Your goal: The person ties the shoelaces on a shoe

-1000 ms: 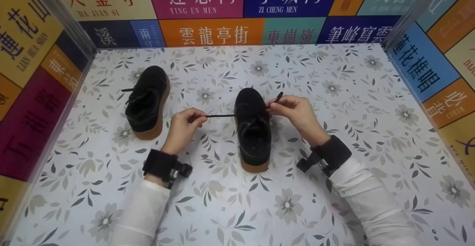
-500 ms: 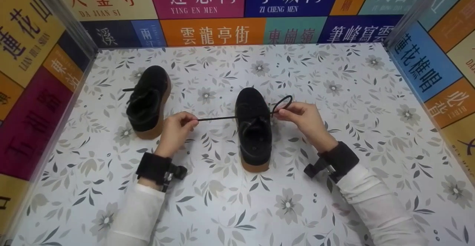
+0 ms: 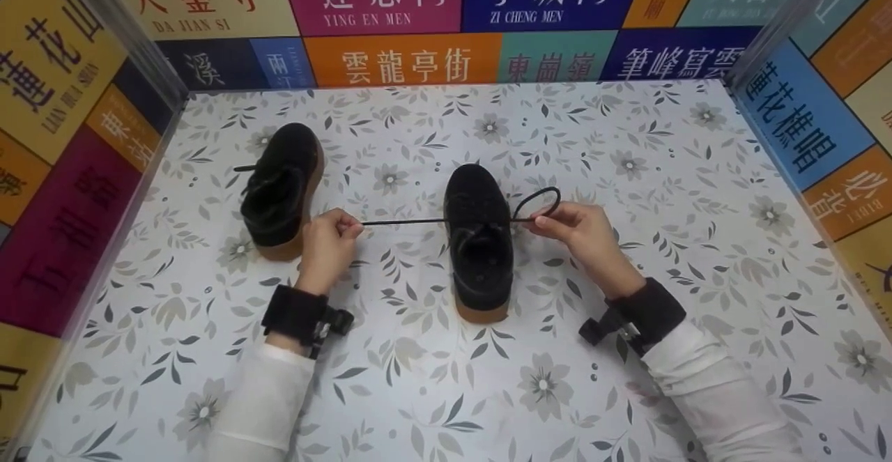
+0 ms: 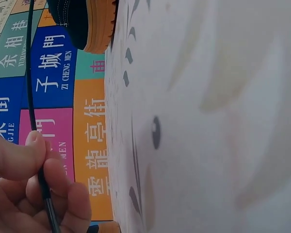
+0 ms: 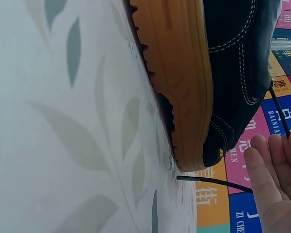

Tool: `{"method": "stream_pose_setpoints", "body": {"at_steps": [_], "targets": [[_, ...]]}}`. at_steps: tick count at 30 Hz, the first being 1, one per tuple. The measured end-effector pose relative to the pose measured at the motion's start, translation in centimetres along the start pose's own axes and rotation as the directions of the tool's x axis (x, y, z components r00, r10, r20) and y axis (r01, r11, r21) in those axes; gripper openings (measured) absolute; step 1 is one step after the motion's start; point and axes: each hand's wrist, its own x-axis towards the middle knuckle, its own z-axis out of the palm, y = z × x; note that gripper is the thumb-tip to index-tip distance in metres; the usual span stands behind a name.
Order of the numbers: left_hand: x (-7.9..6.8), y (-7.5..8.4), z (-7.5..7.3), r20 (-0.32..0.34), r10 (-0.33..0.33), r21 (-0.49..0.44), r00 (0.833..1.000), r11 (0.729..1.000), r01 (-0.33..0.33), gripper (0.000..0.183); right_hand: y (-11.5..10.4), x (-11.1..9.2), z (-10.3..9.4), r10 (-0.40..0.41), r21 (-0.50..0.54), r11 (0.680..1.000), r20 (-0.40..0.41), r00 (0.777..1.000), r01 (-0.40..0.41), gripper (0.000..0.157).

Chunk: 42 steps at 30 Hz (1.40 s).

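A black shoe [image 3: 477,194] with a tan sole stands in the middle of the table, toe pointing away. My left hand [image 3: 329,249] pinches one end of its black shoelace [image 3: 404,222], drawn straight out to the left. In the left wrist view the thumb [image 4: 35,145] and fingers press on the lace [image 4: 30,82], its dark tip below them. Right of the shoe, my right hand [image 3: 584,239] pinches the other lace end, whose loose part curves in a loop [image 3: 556,196]. The right wrist view shows that free lace tip [image 5: 189,178] beside the sole.
A second black shoe [image 3: 282,183] stands to the left, its lace end sticking out leftward, close to my left hand. The table [image 3: 390,406] has a white leaf-and-flower cover. Colourful panels with lettering [image 3: 401,58] wall in the back and both sides.
My left hand has moved left and slightly nearer, lengthening the lace between it and the shoe. The right hand has moved right and nearer, and its lace end now bends into a loop.
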Motion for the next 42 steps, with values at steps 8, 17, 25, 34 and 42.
{"method": "stream_pose_setpoints", "body": {"at_steps": [8, 17, 25, 34, 42], "targets": [[0.0, -0.6, -0.4, -0.009, -0.039, 0.025, 0.999, 0.999, 0.039, 0.009, 0.1, -0.6, -0.1, -0.015, -0.053, 0.998, -0.024, 1.0, 0.013, 0.006], [0.2, -0.7, -0.9, 0.086, -0.112, 0.012, 0.99, 0.994, 0.111, 0.007, 0.5, -0.8, -0.1, -0.018, -0.065, 0.998, -0.036, 0.999, 0.016, 0.007], [0.2, 0.2, -0.9, 0.207, -0.088, 0.04, 0.974, 0.996, 0.081, 0.009, 0.5, 0.0, 0.3, -0.001, -0.072, 0.997, -0.048, 0.999, -0.003, 0.008], [0.3, 1.5, 0.2, 0.363, 0.01, 0.159, 0.932, 0.985, -0.073, 0.006, -0.4, 0.2, 0.9, -0.03, -0.002, 1.0, -0.039, 0.999, 0.03, 0.008], [0.4, 2.0, 0.9, 0.394, 0.07, 0.248, 0.916, 0.952, -0.18, 0.006, -1.5, 0.3, 1.5, -0.082, -0.002, 0.997, -0.034, 0.996, 0.082, 0.006]]}}
